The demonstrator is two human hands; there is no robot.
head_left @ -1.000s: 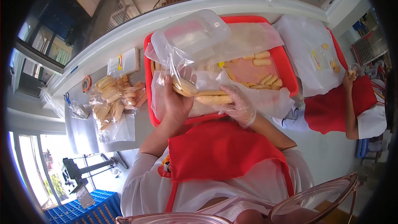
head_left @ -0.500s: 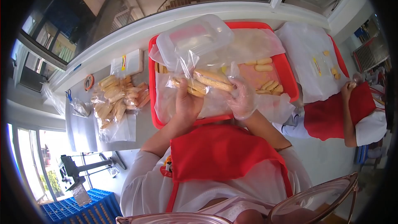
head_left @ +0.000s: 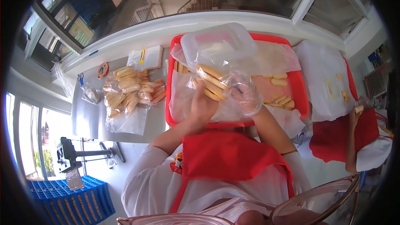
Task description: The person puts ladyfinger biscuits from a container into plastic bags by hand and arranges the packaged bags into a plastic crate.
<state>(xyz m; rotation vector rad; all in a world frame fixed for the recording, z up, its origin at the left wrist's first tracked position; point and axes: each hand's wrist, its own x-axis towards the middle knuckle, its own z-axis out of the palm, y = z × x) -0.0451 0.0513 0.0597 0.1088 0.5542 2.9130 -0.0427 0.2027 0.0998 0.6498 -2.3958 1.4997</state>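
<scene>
A clear plastic bag of finger-shaped biscuits [head_left: 211, 84] is held up over the red tray [head_left: 306, 96]. My left hand [head_left: 203, 106] is closed around its lower left side, thumb up against the biscuits. My right hand [head_left: 246, 96], in a clear plastic glove, is closed at the right edge of the bag, its fingers partly hidden by shiny film. The long golden biscuits lie side by side inside. Loose finger biscuits [head_left: 283, 101] rest on the tray at the right, and a few more stand at its left end. A translucent plastic lid or box [head_left: 225, 43] sits across the tray's back edge.
A pile of bagged biscuits [head_left: 129, 87] lies on the metal table to the left, with orange tape [head_left: 103, 70] and blue-handled scissors [head_left: 81, 79]. At right, another person [head_left: 354, 137] works beside a paper-covered tray [head_left: 321, 79]. Blue crates [head_left: 71, 200] stand lower left.
The biscuits, earlier two separate bunches between my hands, now lie together by my left hand. My right hand has moved off them to the bag's edge. The view has shifted slightly.
</scene>
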